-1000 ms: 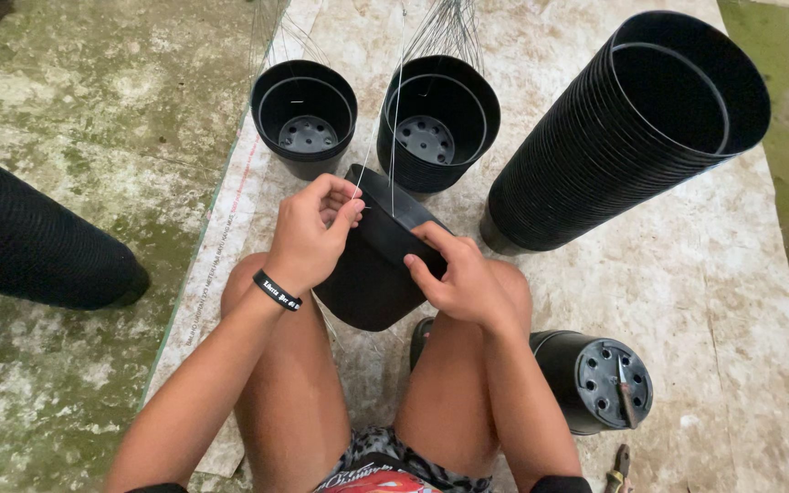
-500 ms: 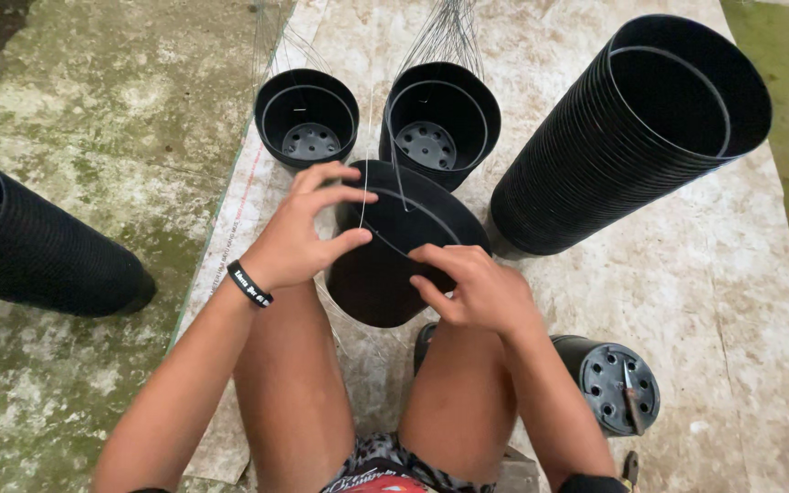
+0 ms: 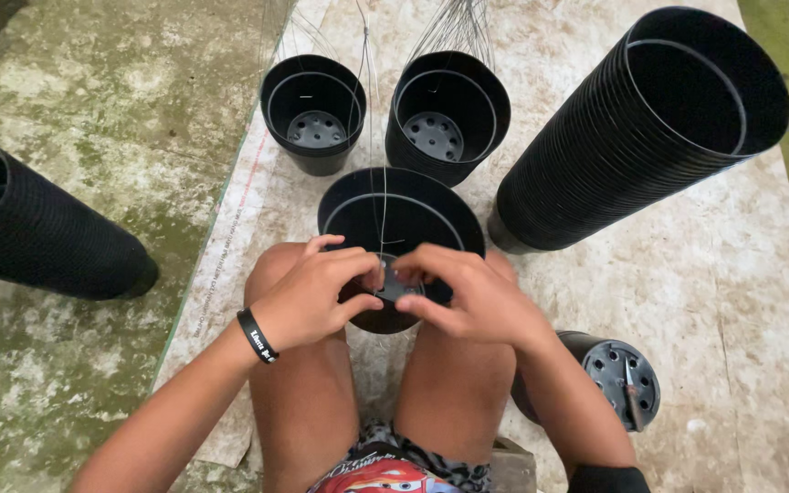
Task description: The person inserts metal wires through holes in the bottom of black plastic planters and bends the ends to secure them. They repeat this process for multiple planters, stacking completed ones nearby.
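Head view: the black plastic pot (image 3: pixel 401 239) now sits upright between the person's knees with its mouth facing up, where half a second ago it was tipped and showing more of its side. This suggests the turning is over and the fine work at the rim is under way. Both hands have closed in at the pot's near rim. The left hand (image 3: pixel 308 297), with a dark wristband (image 3: pixel 256 335), is curled, its fingertips pressed together in a pinch at the rim. The right hand (image 3: pixel 472 297) meets it from the other side, its fingers likewise pinched. What they grip is too small to tell for sure, but a thin wire (image 3: pixel 382 196) runs up from that spot, across the pot's opening and toward the far edge of the mat (image 3: pixel 760 301).

The pot lies directly under and just beyond both hands, touching them at its near rim. Beyond it, near the mat's far edge, stand two more upright pots, the left upright pot (image 3: pixel 314 111) and the right upright pot (image 3: pixel 447 114), each with wires rising from it. A long stack of nested pots (image 3: pixel 636 137) lies on its side toward the mat's right edge. Another stack (image 3: pixel 38 228) lies off the mat on the mossy concrete at left. An overturned pot (image 3: pixel 609 379) rests by the right forearm.
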